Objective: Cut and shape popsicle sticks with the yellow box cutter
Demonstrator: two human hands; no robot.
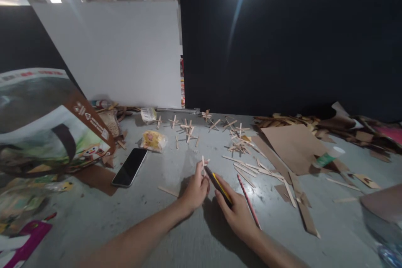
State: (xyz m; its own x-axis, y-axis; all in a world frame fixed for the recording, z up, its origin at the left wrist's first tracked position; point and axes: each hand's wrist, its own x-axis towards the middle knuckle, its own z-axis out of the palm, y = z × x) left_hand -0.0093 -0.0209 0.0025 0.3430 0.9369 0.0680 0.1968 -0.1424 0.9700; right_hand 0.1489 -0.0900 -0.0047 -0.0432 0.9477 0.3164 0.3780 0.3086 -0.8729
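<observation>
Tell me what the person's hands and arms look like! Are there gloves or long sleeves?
No gloves: the left hand and right hand are bare, with slim fingers. No sleeve shows on the left forearm or right forearm, and I see no watch or bracelet. Rings or nail polish are too small to tell.

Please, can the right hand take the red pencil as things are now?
Probably not directly: the red pencil lies close beside the right hand, seemingly uncovered, but that hand's grip is around the black-and-yellow cutter.
</observation>
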